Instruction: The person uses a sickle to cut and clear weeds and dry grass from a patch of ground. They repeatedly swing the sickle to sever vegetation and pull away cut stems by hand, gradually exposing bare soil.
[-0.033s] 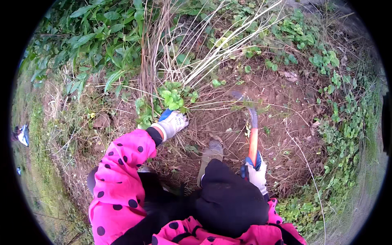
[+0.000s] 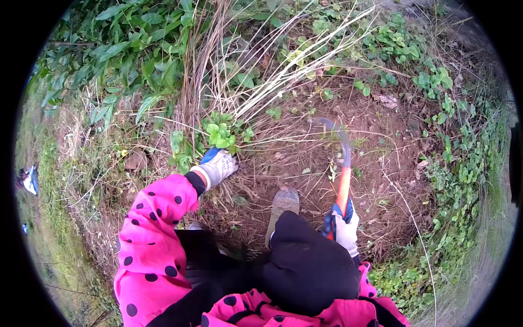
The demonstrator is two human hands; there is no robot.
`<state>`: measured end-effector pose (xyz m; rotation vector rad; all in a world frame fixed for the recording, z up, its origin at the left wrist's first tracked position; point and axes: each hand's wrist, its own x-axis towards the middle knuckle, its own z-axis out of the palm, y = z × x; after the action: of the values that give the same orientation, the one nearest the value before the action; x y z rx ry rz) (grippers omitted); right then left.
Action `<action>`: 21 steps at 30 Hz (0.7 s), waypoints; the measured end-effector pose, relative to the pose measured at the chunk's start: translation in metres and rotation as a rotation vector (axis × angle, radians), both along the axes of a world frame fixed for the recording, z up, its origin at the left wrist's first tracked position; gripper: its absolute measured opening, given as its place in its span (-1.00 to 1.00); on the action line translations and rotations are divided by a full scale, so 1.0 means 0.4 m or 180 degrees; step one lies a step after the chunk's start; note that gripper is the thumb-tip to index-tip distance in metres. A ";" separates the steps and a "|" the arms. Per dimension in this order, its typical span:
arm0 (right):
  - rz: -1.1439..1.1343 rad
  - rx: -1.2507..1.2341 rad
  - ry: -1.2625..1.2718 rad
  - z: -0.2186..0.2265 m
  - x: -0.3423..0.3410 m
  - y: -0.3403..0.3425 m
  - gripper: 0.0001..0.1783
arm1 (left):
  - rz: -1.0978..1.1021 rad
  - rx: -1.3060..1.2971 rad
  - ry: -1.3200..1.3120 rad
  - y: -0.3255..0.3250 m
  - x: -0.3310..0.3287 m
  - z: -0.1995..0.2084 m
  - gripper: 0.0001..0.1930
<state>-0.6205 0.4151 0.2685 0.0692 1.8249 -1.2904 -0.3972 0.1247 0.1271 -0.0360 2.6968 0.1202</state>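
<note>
My left hand (image 2: pixel 219 167), in a white glove with a blue palm, is closed at the base of a leafy green plant (image 2: pixel 218 132); the fingertips are partly hidden. Just beyond the plant rises a clump of dry straw-coloured stalks (image 2: pixel 199 73), some bent over to the right. My right hand (image 2: pixel 346 230), gloved the same way, grips the orange handle of a sickle (image 2: pixel 344 182). The sickle's curved grey blade points away and hooks left, over brown soil strewn with cut stems, apart from the plant.
A bushy green shrub (image 2: pixel 131 49) fills the far left. Low creeping plants (image 2: pixel 436 82) border the soil on the right. My shoe (image 2: pixel 284 201) stands on the soil between my hands. A long thin stalk (image 2: pixel 411 223) lies at right, and a brown leaf (image 2: pixel 136 160) at left.
My left hand has shifted slightly left and nearer, and the leafy plant has moved left with it. The sickle has turned a little, its blade swinging slightly right.
</note>
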 end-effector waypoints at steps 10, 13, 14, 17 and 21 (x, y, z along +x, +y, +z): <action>0.0786 0.0057 0.0795 -0.166 0.121 -0.164 -0.57 | 0.1554 0.0464 -0.3589 0.182 1.220 0.202 -0.59; 0.1028 0.0002 0.0897 -0.200 0.116 -0.162 -0.60 | 0.2666 0.1484 -0.3656 0.347 1.300 0.260 -0.67; 0.1086 0.0061 0.0875 -0.194 0.126 -0.180 -0.62 | 0.2887 0.1691 -0.3611 0.401 1.319 0.262 -0.68; 0.1066 0.0053 0.0863 -0.199 0.126 -0.188 -0.64 | 0.3264 0.2086 -0.3342 0.437 1.352 0.214 -0.72; 0.1026 0.0010 0.1326 -0.159 0.109 -0.177 -0.66 | 0.3255 0.2560 -0.2759 0.254 1.354 0.000 -0.75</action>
<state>-0.5769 0.3444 0.2047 -0.5071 2.0783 -1.1272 0.1443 0.2265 0.1271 -0.9490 1.4008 1.1502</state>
